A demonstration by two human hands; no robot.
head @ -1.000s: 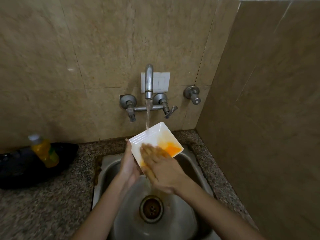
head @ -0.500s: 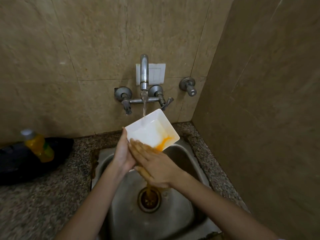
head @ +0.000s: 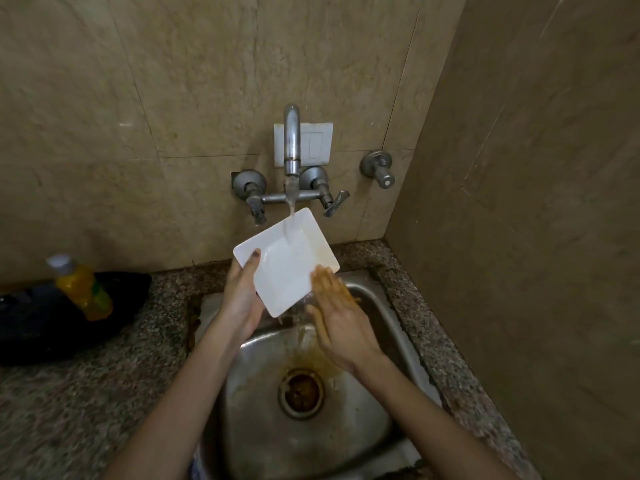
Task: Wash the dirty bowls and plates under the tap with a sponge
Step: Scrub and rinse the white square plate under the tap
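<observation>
A white square plate (head: 285, 263) is tilted under the running tap (head: 291, 147), over the steel sink (head: 391, 327). Water hits its upper part and runs off the lower corner. Only a faint orange smear is left near its right edge. My left hand (head: 242, 292) grips the plate's left edge, thumb on the face. My right hand (head: 341, 323), fingers straight and stained orange, touches the plate's right lower edge with its fingertips. No sponge is in view.
Orange residue lies around the sink drain (head: 301, 391). A yellow liquid bottle (head: 81, 289) stands in a black tray (head: 31, 323) on the speckled counter at left. Tap handles (head: 334, 202) and a wall valve (head: 379, 169) sit behind. A tiled wall closes the right side.
The orange sauce has been rubbed and rinsed off the plate's face. My right hand slid from the plate's middle down to its right lower edge. Orange water has drained into the sink.
</observation>
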